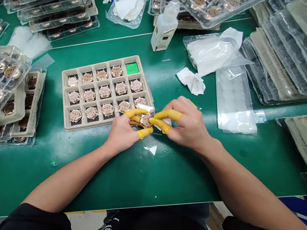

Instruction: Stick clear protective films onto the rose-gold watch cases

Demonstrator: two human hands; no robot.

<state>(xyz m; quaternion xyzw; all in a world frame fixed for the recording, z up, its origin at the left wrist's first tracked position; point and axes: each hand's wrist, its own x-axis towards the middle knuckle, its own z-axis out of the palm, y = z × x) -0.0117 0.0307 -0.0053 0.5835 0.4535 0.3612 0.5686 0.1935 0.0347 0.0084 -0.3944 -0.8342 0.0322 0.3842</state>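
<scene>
My left hand (124, 130) and my right hand (187, 124) meet over the green table, both wearing yellow finger cots. Together they pinch a rose-gold watch case (145, 120) between their fingertips. My right hand also presses a small white cloth (167, 122) against the case. Just behind the hands lies a beige compartment tray (65, 98) holding several more rose-gold watch cases (105, 92). One corner compartment carries a green tag (132, 68).
Stacks of clear and beige trays with watch cases (1, 82) fill the left side and back. A white plastic bottle (165, 27), crumpled white wipes (192, 80), plastic bags (233, 100) and stacked empty trays (286, 55) sit to the right.
</scene>
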